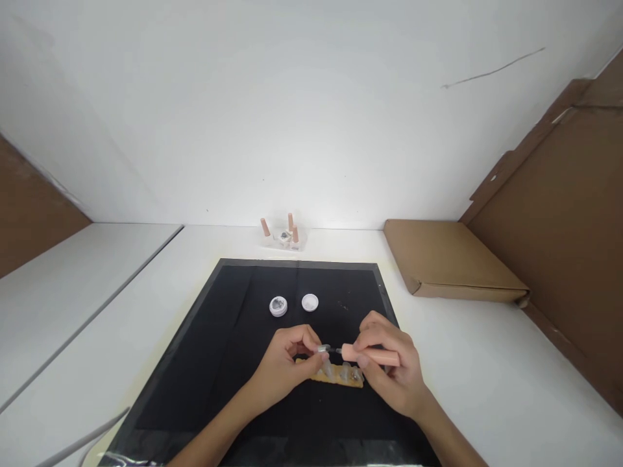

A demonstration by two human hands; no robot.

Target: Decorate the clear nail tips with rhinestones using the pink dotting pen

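Between the thumb and fingertips of my left hand (285, 363) is a small silvery nail tip (322, 349). My right hand (396, 379) grips a nail polish brush by its peach-coloured cap (372, 355). The dark brush end points left and reaches the nail tip; whether the bristles touch it is too small to tell. Just below both hands lies a yellow strip (343, 381) with several clear nail tips standing on it, partly covered by my left fingers. Beyond my hands are a white round jar (278, 306) with silvery contents and a white round lid (310, 302).
A black mat (195, 376) covers the middle of the white table (160, 285). Behind it stands a clear tray (268, 243) with several peach-capped bottles. A flat cardboard box (452, 256) lies at the right, near a brown cardboard panel (564, 214). A white wall rises behind.
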